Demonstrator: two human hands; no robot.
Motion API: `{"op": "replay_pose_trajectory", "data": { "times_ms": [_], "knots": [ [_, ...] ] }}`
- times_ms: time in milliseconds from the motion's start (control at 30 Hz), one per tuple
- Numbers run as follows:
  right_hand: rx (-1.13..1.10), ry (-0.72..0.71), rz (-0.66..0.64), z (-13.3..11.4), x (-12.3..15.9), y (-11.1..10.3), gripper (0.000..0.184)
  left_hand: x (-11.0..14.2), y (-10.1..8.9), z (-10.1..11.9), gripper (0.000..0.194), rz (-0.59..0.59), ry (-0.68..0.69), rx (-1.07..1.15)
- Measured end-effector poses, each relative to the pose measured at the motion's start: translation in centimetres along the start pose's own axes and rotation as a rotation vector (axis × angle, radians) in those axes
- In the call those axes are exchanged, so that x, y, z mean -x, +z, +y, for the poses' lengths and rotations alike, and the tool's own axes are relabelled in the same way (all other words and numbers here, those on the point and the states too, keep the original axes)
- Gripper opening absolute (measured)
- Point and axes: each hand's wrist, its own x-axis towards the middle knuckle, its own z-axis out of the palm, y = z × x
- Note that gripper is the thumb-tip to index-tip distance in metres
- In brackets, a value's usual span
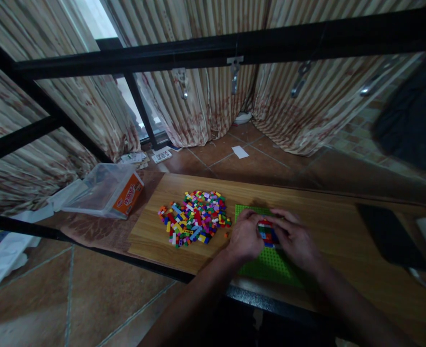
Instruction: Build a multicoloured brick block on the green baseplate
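A green studded baseplate lies on the wooden board in front of me. On it is a small build of toy building bricks in red, blue, green and white, partly covered by my fingers. My left hand is curled at the build's left and far side, its fingertips bent inward. From the right, my right hand closes its thumb and fingers on the build's far edge, close to the left fingertips. Whether a separate brick is pinched there is hidden. Left of the baseplate spreads a pile of loose multicoloured bricks.
The wooden board bears all this. At far left sits a clear plastic box with an orange label. A dark phone-like slab with a white cable lies at right. A black metal rail crosses beyond, with curtains behind.
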Motion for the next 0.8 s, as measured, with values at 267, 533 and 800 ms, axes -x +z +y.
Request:
{"op": "replay_pose_trajectory", "data": {
  "times_ms": [267, 533, 800],
  "knots": [
    [-0.011, 0.01, 0.025, 0.3, 0.4, 0.8, 0.031, 0.5, 0.1, 0.1, 0.036, 0.042, -0.031, -0.045],
    [0.056, -0.015, 0.062, 0.0, 0.4, 1.0, 0.032, 0.7, 0.4, -0.3, 0.043, 0.038, -0.08, -0.023],
    [0.162, -0.116, 0.095, 0.3, 0.9, 1.7, 0.032, 1.0, 0.6, -0.6, 0.043, 0.059, -0.067, 0.036]
  ]
}}
